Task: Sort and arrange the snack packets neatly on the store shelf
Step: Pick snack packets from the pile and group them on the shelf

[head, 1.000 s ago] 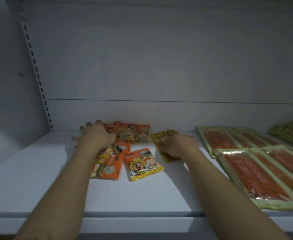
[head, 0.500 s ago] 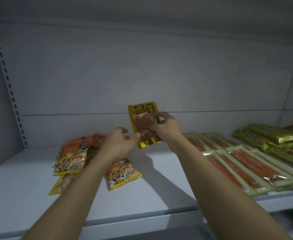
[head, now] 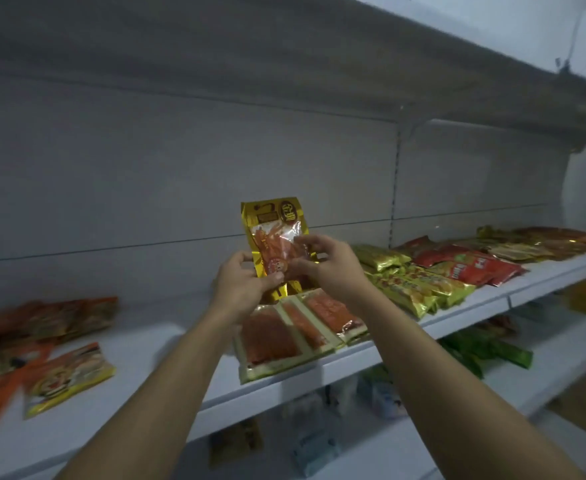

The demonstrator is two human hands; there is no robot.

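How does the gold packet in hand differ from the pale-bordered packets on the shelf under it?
Pose: the gold packet is held upright by the left hand and right hand; the pale-bordered packets lie flat on the shelf. Look: gold packet has shiny gold edges; pale-bordered packets have cream edges. Count: one gold packet, several pale-bordered packets side by side. Shared: clear windows showing orange-red contents.

The lower half of the gold packet (head: 273, 233) is hidden behind the left hand (head: 241, 289) and the right hand (head: 333, 268), which both grip it. Its print is too small to read. The orange packets (head: 45, 317) at the left are smeared by blur and cut off by the edge. The long packets (head: 284, 336) lie partly behind the hands. Lower down, the goods (head: 314, 441) are too blurred to name.
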